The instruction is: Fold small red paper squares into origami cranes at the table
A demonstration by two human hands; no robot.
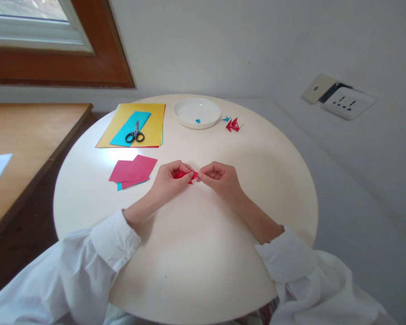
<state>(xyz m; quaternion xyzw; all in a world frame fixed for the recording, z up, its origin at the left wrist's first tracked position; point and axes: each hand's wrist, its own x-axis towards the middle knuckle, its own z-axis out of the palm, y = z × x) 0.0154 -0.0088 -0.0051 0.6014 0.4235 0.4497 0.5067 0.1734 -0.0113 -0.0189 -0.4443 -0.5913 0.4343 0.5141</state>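
Observation:
Between my two hands, over the middle of the round table, is a small folded piece of red paper [195, 175]. My left hand [174, 177] is closed, pinching most of it between thumb and fingers. The thumb and fingertips of my right hand [219, 177] grip its right end. Fingers cover much of the paper, so its full shape is hidden. To the left of my left hand lie several red paper squares [130, 170], with a bit of blue paper [119, 186] showing under them.
Scissors [135, 134] lie on blue paper [122, 131] atop yellow sheets [152, 122] at the back left. A white plate [196, 124] holds a blue scrap. Right of it are small red folded paper pieces [234, 125] and a blue one [226, 118]. A wooden table [30, 131] stands left.

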